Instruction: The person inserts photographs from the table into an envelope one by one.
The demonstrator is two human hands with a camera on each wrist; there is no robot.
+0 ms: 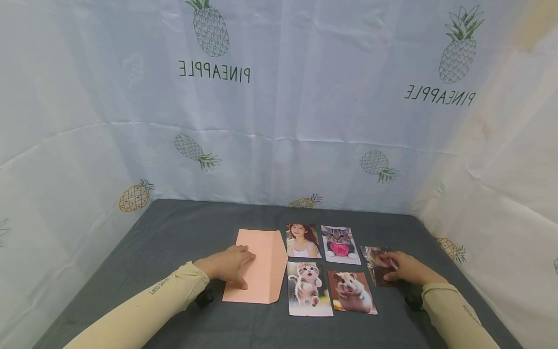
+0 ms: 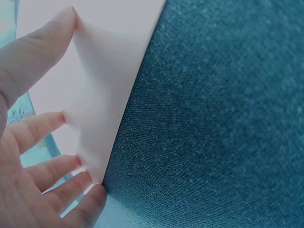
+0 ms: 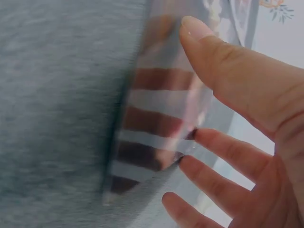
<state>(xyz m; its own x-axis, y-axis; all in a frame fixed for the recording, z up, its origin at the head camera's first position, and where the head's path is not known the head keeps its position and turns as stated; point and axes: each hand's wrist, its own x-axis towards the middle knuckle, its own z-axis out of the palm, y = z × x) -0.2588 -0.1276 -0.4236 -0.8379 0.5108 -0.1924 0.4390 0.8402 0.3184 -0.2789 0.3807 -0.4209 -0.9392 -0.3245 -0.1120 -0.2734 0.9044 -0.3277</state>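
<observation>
Your left sleeve (image 1: 146, 305) seems to read "Let's Slim". Your left grip (image 1: 228, 264) rests unclenched on the peach envelope (image 1: 263, 266); your right grip (image 1: 409, 268), loosely spread, touches the rightmost photo (image 1: 369, 257), beside four other photos (image 1: 352, 292) on the tabletop (image 1: 209, 218). You appear to be positioning that photo; the next move calls for a light touch. Behind, the curtain (image 1: 279, 97) reads "PINEAPPLE", mirrored.

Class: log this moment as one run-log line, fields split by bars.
left hand: on peach envelope | envelope: flap open | right hand: touching rightmost photo | four other photos: on dark table, between the hands
</observation>
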